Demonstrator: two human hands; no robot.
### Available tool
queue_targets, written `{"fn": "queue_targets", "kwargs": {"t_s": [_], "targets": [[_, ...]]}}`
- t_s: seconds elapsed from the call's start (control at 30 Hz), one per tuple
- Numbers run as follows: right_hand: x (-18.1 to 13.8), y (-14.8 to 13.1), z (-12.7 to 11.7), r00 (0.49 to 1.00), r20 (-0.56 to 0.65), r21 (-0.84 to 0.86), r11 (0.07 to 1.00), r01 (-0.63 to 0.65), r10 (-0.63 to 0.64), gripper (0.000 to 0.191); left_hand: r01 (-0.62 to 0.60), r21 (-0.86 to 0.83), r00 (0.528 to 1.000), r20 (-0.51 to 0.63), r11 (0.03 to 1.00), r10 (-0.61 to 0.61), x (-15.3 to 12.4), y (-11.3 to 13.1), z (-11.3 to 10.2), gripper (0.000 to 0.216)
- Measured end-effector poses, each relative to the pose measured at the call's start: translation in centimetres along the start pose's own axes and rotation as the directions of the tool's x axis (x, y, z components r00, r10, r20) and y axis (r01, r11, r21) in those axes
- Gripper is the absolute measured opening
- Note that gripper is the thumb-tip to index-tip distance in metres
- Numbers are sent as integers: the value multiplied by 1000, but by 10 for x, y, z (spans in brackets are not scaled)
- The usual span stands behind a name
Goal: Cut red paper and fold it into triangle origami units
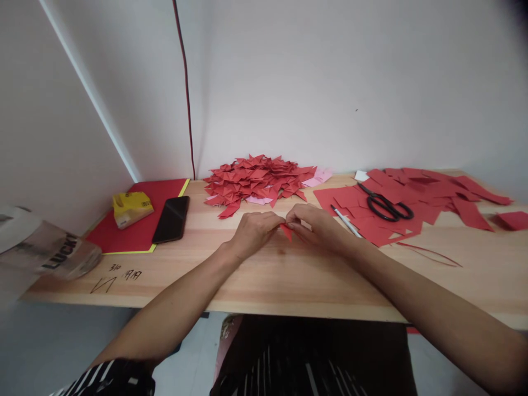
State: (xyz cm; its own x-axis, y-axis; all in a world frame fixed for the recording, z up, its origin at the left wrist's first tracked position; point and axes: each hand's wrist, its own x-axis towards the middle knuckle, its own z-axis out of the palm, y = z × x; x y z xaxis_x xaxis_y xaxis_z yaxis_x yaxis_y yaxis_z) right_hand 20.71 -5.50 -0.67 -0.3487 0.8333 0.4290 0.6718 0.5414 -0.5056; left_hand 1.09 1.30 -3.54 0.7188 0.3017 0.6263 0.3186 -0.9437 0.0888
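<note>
Just above the wooden table, both my hands meet at a small piece of folded red paper (286, 231). My left hand (254, 234) pinches it from the left side, thumb and forefinger pressed together. From the right, the fingers of my right hand (315, 228) are closed on its other edge. Most of the paper is hidden by my fingers; a pointed red tip hangs down between them. Behind my hands lies a heap of folded red paper pieces (259, 179), with a few pink ones among them.
Right of my hands, black-handled scissors (390, 206) and a white pen (346, 221) lie on cut red paper sheets (412, 190). To the left, a black phone (171, 220) and a yellow packet (132, 208) rest on red sheets. A clear "LUCKY" cup (61, 247) stands far left.
</note>
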Motion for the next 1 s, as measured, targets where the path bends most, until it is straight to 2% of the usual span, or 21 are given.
{"fn": "queue_targets", "kwargs": {"t_s": [0.17, 0.23, 0.33, 0.5, 0.6, 0.67, 0.73, 0.77, 0.83, 0.9, 0.93, 1.0], "targets": [[-2, -3, 0, 973, 94, 143, 964, -224, 212, 12, -19, 40, 1000, -22, 999, 20, -2, 4, -1, 15], [-2, -3, 1, 959, 122, 178, 945, -276, 257, 11, -24, 39, 999, -24, 999, 25, -3, 3, 0, 16], [-2, -2, 2, 957, 111, 166, 945, -283, 267, 12, -17, 22, 1000, -3, 1000, 17, -2, 1, 1, 16], [-2, 1, 2, 986, 36, 97, 982, -165, 162, 13, 33, -23, 999, 19, 999, -33, -1, 0, 0, 16], [-2, 2, 3, 968, 102, 186, 952, -244, 229, 14, 75, -58, 996, 53, 996, -71, -1, 3, -1, 19], [-1, 4, 3, 952, 143, 232, 926, -300, 272, 14, 150, -151, 987, 81, 977, -139, 1, 5, -2, 20], [0, 6, 3, 954, 110, 240, 924, -298, 280, 14, 295, -331, 955, 123, 896, -269, 5, 8, -2, 17], [1, 7, 2, 959, 69, 244, 928, -283, 274, 16, 383, -439, 924, 166, 813, -346, 7, 9, -3, 15], [3, 9, 0, 965, -31, 278, 929, -243, 261, 24, 537, -619, 836, 301, 573, -459, 11, 11, -2, 18], [3, 11, -3, 959, -89, 344, 912, -225, 270, 34, 624, -703, 758, 438, 342, -484, 14, 13, -3, 23], [3, 12, -4, 953, -99, 384, 895, -228, 286, 39, 647, -718, 730, 485, 259, -481, 15, 15, -3, 23], [1, 14, -5, 943, -82, 459, 852, -252, 324, 47, 675, -720, 687, 537, 157, -490, 16, 16, -4, 23]]}}
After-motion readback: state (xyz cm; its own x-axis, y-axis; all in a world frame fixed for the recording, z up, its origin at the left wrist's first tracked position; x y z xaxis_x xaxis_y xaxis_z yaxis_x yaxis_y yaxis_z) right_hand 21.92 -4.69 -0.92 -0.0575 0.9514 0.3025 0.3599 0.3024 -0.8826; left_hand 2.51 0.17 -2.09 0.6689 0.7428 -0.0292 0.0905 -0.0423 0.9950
